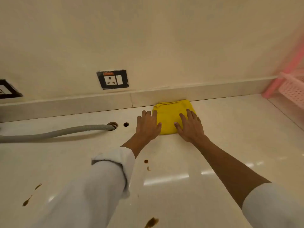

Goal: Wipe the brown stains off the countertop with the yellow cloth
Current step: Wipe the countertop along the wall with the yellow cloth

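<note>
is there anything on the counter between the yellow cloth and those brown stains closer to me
Nothing visible on the surface. The cloth lies by the back ledge under both hands, and bare countertop runs from it to the nearest stains. The left forearm crosses above the route to the left stains. The hose lies off left.

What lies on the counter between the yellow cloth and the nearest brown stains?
In the head view, only bare countertop separates the yellow cloth from the small brown stains, flanked by both forearms.
</note>
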